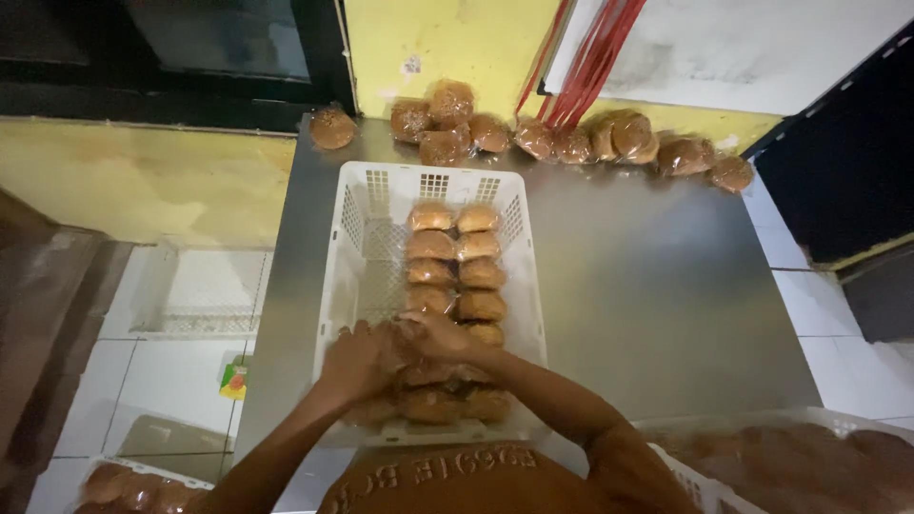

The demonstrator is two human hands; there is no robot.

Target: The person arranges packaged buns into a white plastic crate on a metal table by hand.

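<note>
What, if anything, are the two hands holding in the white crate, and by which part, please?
Both the left hand and the right hand rest on wrapped buns in the white crate; whether they grip one, and where, cannot be told.

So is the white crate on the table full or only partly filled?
Partly filled: white crate holds two rows of wrapped buns; its left side is bare.

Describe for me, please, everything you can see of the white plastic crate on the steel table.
The white plastic crate is rectangular, with perforated, lattice-like walls and floor and a solid rim. It sits upright on the grey metal table, toward its left side. Two rows of round brown buns in clear wrapping fill its right part; the left strip is bare. The left hand and right hand rest on buns at its near end.
</note>
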